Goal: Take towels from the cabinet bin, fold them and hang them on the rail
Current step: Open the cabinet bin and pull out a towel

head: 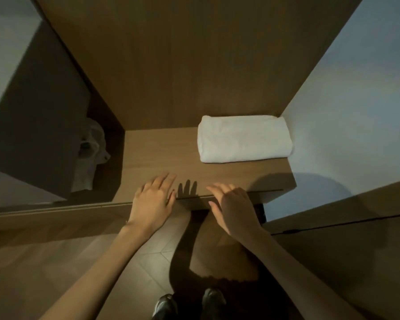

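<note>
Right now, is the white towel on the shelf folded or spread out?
Folded: the white towel lies as a thick, compact rectangle with rounded edges on the wooden shelf.

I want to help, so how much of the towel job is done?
Done: one white towel lies folded on the wooden shelf. In hand: nothing; the left hand and right hand are open at the shelf's front edge. To do: crumpled white cloth sits unfolded in the dark recess, and nothing is seen hung.
</note>
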A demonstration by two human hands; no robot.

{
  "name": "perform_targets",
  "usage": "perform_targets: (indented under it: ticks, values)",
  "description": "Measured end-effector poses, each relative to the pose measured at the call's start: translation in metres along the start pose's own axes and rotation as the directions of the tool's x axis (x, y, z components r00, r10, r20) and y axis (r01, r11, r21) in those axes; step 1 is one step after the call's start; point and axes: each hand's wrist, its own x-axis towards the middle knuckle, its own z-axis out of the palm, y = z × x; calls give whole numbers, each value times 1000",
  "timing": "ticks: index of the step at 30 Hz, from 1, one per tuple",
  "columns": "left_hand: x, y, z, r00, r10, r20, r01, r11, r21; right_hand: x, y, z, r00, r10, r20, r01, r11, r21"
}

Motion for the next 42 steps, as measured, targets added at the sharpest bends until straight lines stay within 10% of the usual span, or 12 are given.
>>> perform_targets:
  ticks: [12,22,30,42]
  values:
    - [62,-111,268,974,75,-213,-42,987,155,21,112,269,967,-188,-172,169,979,-118]
    - [78,-140,332,756,211,-620,-99,972,211,47,144,344,903,-260,-342,138,929,-343]
    - [53,-143,344,805,284,-521,-157,949,274,50,125,348,915,-178,-362,32,927,-374]
    - [-24,-154,380,853,407,-326,-296,893,339,-42,135,367,868,-447,-217,370,873,-319]
